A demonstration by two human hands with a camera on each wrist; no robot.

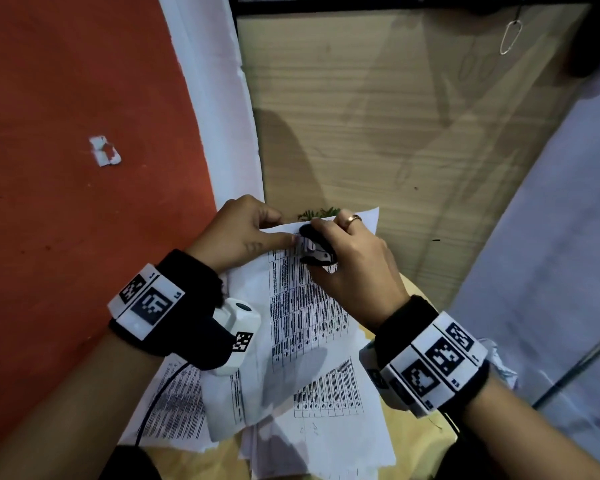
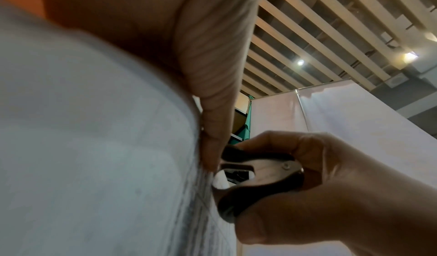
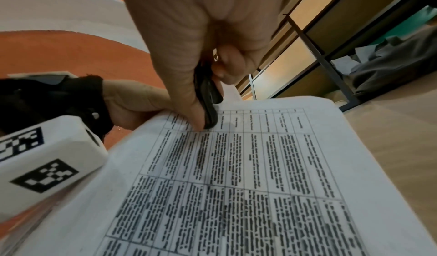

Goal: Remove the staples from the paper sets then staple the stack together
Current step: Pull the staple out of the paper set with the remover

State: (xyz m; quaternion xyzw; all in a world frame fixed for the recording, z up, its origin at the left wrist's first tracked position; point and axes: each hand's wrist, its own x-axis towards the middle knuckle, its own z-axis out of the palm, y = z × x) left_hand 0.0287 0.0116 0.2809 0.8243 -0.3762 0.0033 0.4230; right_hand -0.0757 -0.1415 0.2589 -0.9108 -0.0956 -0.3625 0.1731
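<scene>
A stapled set of printed pages point(image 1: 302, 313) with table grids is raised at its top-left corner. My left hand point(image 1: 246, 230) pinches that corner, thumb on top point(image 2: 212, 110). My right hand point(image 1: 347, 258) grips a black and metal staple remover point(image 1: 314, 249), its claws pressed against the page right beside my left thumb. The left wrist view shows the remover point(image 2: 255, 178) squeezed between the right thumb and fingers, jaws at the paper point(image 2: 94, 148). The right wrist view shows the remover point(image 3: 208, 99) on the top row of the sheet point(image 3: 260, 176). The staple itself is hidden.
More loose printed sheets point(image 1: 326, 410) lie under the held set on a yellowish surface. A wooden tabletop point(image 1: 378, 116) stretches beyond, with a metal clip point(image 1: 510, 36) at its far right. A red floor point(image 1: 66, 133) with a paper scrap point(image 1: 104, 151) is at left.
</scene>
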